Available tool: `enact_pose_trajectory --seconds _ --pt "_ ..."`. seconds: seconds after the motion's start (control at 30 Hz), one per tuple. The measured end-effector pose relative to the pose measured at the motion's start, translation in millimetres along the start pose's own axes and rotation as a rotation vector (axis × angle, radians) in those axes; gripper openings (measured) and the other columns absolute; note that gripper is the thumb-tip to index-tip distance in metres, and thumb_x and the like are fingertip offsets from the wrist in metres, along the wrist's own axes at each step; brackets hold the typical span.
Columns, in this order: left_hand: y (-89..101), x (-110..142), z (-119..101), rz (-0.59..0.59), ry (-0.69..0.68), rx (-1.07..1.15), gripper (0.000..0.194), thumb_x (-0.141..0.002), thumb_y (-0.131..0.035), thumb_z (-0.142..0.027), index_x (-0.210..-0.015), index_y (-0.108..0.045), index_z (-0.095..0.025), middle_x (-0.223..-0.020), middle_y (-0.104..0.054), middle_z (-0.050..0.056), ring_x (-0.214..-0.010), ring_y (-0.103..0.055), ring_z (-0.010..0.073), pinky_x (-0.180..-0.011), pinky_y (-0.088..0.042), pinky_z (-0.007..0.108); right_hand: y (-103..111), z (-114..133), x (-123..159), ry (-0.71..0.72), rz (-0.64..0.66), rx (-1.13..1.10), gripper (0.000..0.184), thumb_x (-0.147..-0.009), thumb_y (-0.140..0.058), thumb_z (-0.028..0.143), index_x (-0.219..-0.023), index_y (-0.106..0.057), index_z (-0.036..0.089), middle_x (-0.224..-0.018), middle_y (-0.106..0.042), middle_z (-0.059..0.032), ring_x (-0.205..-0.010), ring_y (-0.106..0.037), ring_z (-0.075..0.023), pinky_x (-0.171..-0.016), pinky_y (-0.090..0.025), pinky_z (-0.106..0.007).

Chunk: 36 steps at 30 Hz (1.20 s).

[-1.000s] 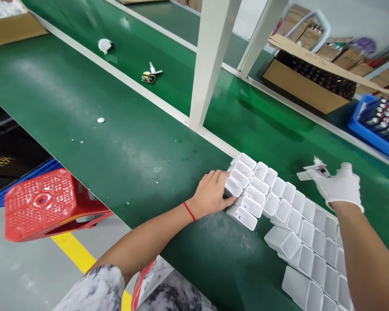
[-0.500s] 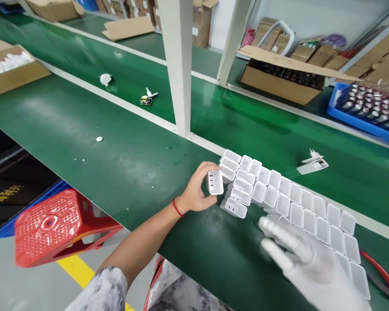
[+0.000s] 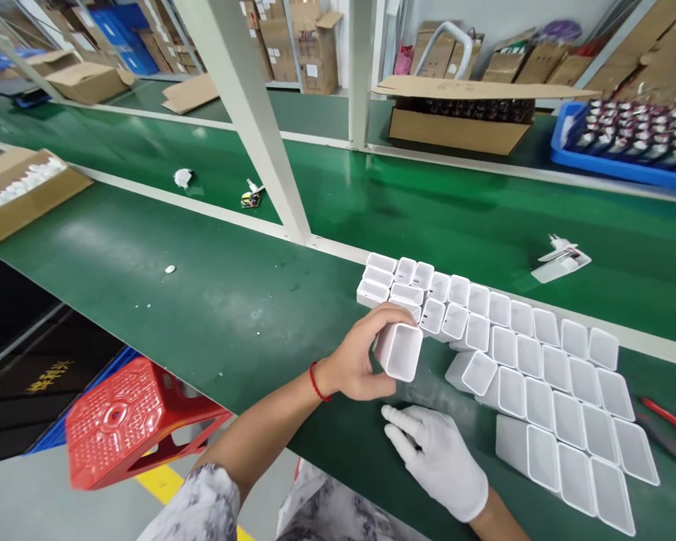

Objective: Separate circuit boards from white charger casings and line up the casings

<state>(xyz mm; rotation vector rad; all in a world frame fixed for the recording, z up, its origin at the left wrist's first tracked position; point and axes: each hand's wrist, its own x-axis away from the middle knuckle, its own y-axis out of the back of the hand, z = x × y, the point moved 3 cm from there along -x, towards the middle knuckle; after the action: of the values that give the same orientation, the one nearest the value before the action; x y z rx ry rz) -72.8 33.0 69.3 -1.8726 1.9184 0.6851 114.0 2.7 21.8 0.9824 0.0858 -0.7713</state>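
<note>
My left hand (image 3: 360, 357), bare with a red string on the wrist, grips a white plastic charger housing (image 3: 404, 353) between thumb and fingers. The housing's open end faces me and it looks hollow. Below and to the right of it, my right hand (image 3: 436, 454) wears a white glove. Its fingers point left, slightly apart, with nothing visible between them, low over the green table. Rows of similar open housings (image 3: 504, 346) stand close together to the right. Some at the back left (image 3: 376, 276) are turned sideways, and my left hand partly covers one there.
Red-handled pliers (image 3: 673, 421) lie at the right edge. On the green belt behind sit a plug with an open casing (image 3: 562, 259) and a small circuit board with plug (image 3: 251, 197). A white post (image 3: 248, 113) rises behind the table. A red stool (image 3: 140, 421) stands at lower left.
My right hand has moved left, away from the rows, to below the held housing. My left hand has shifted right and nearer with the housing, now turned. The view has tilted.
</note>
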Motion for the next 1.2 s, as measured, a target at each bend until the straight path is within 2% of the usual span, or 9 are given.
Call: enact_pose_trajectory --seconds 0.17,0.37,0.53,0.77,1.0,1.2 --pt "-0.8 13 6 0.039 0.034 0.077 0.063 -0.065 -0.067 -0.021 -0.126 -0.050 -0.022 -0.111 -0.062 0.010 -0.097 -0.062 0.0257 -0.079 -0.054 0.039 6 -5 -3 -0.050 0.010 -0.117 0.023 -0.100 -0.048 0.019 -0.104 -0.071 0.021 -0.062 -0.064 0.0021 -0.050 -0.060 -0.0109 -0.053 -0.051 -0.023" --pt "1.4 15 8 -0.005 0.014 -0.013 0.065 -0.065 -0.069 -0.018 -0.128 -0.051 -0.021 -0.109 -0.064 0.010 -0.096 -0.063 0.0249 -0.079 -0.054 0.038 5 -8 0 -0.092 -0.005 -0.157 0.022 -0.099 -0.051 0.019 -0.106 -0.071 0.021 -0.071 -0.069 -0.0006 -0.056 -0.063 -0.0124 -0.054 -0.050 -0.024" --pt "-2.4 23 11 -0.030 0.052 -0.068 0.064 -0.069 -0.070 -0.029 -0.129 -0.051 -0.019 -0.098 -0.063 0.007 -0.081 -0.062 0.0209 -0.066 -0.053 0.032 2 -8 1 -0.115 -0.001 -0.160 0.023 -0.099 -0.050 0.019 -0.105 -0.072 0.022 -0.068 -0.067 0.0003 -0.054 -0.062 -0.0126 -0.054 -0.048 -0.025" --pt "-10.0 28 7 -0.067 -0.024 -0.202 0.067 -0.077 -0.069 -0.040 -0.136 -0.048 -0.018 -0.092 -0.067 0.004 -0.066 -0.064 0.0154 -0.056 -0.052 0.025 -1 -8 0 -0.171 0.046 -0.165 0.022 -0.097 -0.052 0.020 -0.096 -0.074 0.023 -0.068 -0.068 -0.0001 -0.054 -0.060 -0.0124 -0.053 -0.046 -0.024" --pt "-10.6 28 4 -0.090 -0.012 -0.338 0.066 -0.077 -0.066 -0.047 -0.134 -0.050 -0.019 -0.091 -0.071 0.006 -0.065 -0.070 0.0193 -0.056 -0.057 0.027 1 -6 -3 -0.196 0.040 -0.202 0.027 -0.097 -0.047 0.020 -0.101 -0.073 0.023 -0.067 -0.067 0.0001 -0.055 -0.061 -0.0125 -0.054 -0.047 -0.024" --pt "-5.4 27 -4 -0.043 0.053 -0.457 0.056 -0.077 -0.064 -0.034 -0.130 -0.053 -0.019 -0.099 -0.075 0.008 -0.077 -0.076 0.0238 -0.064 -0.062 0.029 -3 -5 0 -0.218 0.090 -0.086 0.023 -0.095 -0.052 0.028 -0.097 -0.075 0.026 -0.063 -0.063 0.0024 -0.053 -0.059 -0.0118 -0.055 -0.047 -0.022"
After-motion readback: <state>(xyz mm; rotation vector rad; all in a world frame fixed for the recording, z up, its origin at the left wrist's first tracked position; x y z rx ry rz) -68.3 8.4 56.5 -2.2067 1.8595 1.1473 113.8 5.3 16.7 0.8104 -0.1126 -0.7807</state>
